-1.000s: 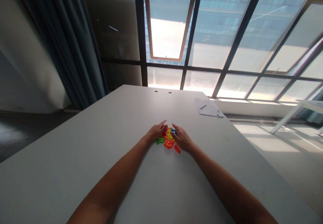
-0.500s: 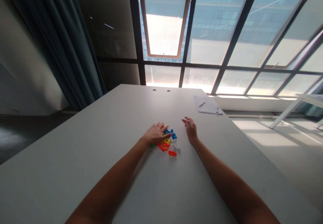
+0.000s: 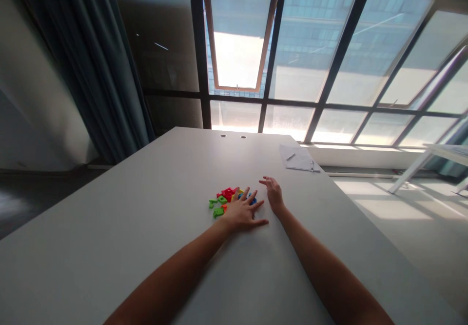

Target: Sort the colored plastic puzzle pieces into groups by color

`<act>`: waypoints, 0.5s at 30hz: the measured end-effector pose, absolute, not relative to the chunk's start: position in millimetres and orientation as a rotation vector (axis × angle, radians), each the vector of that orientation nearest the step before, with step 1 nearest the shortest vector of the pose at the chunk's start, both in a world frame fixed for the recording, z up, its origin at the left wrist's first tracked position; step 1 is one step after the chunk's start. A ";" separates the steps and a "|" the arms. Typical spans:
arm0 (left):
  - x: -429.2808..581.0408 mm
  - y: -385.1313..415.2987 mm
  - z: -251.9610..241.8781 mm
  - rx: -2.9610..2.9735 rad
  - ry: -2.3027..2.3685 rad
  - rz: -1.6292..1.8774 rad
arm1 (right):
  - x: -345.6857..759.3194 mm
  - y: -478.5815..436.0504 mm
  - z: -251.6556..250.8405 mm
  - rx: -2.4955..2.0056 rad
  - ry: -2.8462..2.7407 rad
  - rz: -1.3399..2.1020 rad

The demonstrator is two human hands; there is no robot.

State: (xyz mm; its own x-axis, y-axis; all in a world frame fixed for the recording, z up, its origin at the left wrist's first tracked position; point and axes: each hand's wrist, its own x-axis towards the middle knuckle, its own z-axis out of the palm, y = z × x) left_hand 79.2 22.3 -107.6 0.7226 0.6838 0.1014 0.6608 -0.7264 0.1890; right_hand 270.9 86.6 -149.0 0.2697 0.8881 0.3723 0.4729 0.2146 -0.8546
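Note:
A small heap of coloured plastic pieces lies on the grey table [image 3: 146,227]. Red pieces [image 3: 228,193] and green pieces [image 3: 218,206] show at the heap's left; a blue piece [image 3: 253,200] peeks out between my fingers. My left hand [image 3: 243,213] lies flat on the heap with fingers spread, hiding the orange and yellow pieces under it. My right hand [image 3: 272,192] hovers just right of the heap, fingers loosely apart, holding nothing.
A sheet of paper with a pen [image 3: 299,159] lies at the table's far right corner. Two cable holes [image 3: 233,135] sit near the far edge. Large windows stand behind, a dark curtain [image 3: 91,71] at left, a white table leg [image 3: 413,171] at right.
My left hand slid right and toward me, flattening over the heap and uncovering the red and green pieces. My right hand, which left the heap a second ago, stays beside it.

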 end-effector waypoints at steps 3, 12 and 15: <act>74.0 28.2 -108.9 2.766 1.156 0.260 | 268.8 85.3 -147.7 -1.434 -1.341 0.497; 57.8 39.7 -106.5 2.653 1.343 0.235 | 261.9 75.7 -140.9 -1.487 -1.423 0.502; 41.5 44.7 -106.4 2.631 1.414 0.263 | 259.5 72.8 -138.3 -1.503 -1.475 0.488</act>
